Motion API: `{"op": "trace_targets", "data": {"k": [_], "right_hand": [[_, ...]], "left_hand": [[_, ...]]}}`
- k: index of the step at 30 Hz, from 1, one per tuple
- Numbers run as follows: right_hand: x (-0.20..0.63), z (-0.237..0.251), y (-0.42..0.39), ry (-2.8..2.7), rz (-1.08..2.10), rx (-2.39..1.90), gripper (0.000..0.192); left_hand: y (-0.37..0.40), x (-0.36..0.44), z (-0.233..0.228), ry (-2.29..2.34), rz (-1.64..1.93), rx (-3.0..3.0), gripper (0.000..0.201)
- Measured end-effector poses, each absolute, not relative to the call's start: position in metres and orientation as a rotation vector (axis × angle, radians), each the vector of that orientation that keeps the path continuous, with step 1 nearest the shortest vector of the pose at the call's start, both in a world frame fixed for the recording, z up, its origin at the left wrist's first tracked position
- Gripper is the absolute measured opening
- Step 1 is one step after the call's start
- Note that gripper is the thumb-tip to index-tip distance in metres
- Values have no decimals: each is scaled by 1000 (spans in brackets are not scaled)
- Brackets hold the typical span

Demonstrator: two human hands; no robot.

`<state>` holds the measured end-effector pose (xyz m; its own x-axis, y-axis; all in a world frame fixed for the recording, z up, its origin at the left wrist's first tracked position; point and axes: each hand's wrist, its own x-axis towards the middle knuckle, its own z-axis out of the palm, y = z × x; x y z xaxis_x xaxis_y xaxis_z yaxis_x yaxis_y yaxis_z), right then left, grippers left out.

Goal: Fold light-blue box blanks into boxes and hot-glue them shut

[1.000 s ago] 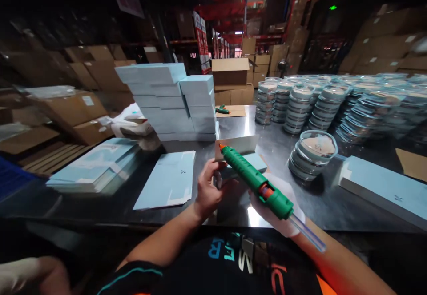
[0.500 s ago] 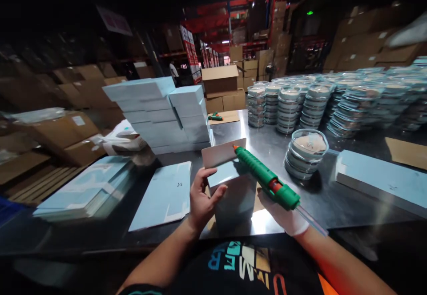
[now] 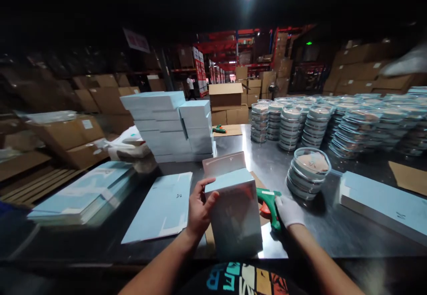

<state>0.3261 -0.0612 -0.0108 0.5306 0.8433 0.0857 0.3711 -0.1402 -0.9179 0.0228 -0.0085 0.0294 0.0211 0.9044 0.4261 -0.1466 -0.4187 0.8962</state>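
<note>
Fingers (image 3: 208, 184) grip light-blue box (image 3: 235, 213), flap up; inside hidden.

Matt paper box (image 3: 235, 215); glossy metal table (image 3: 333, 228).

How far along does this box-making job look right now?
Done: a tall stack of finished blue boxes stands at the back of the steel table. In hand: the left hand steadies one upright box, its top flap open, while the gloved right hand rests on the green glue gun. Left: flat blanks and many stacked clear round tubs wait nearby.
</note>
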Motion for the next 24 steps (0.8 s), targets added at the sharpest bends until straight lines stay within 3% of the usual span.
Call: {"op": "trace_targets", "data": {"k": [2, 6, 9, 14, 18, 21, 24], "right_hand": [[318, 0, -64, -1040, 555, -1682, 42], [277, 38, -69, -1118, 747, -1300, 79], [250, 65, -74, -1154, 842, -1035, 85], [259, 72, -83, -1318, 799, -1049, 65], [280, 57, -95, -1514, 693, -1027, 77], [279, 53, -104, -1592, 570, -985, 48], [271, 60, -108, -1640, 551, -970, 26]], "left_hand": [[-8, 25, 29, 817, 1523, 1444, 73], [-12, 31, 30, 770, 1517, 1562, 73], [-16, 33, 29, 692, 1527, 1643, 67], [-14, 32, 23, 588, 1502, 1698, 58], [-8, 35, 22, 420, 1647, 1627, 53], [-6, 32, 29, 315, 1717, 1628, 59], [-1, 20, 41, 380, 1511, 1854, 48]]}}
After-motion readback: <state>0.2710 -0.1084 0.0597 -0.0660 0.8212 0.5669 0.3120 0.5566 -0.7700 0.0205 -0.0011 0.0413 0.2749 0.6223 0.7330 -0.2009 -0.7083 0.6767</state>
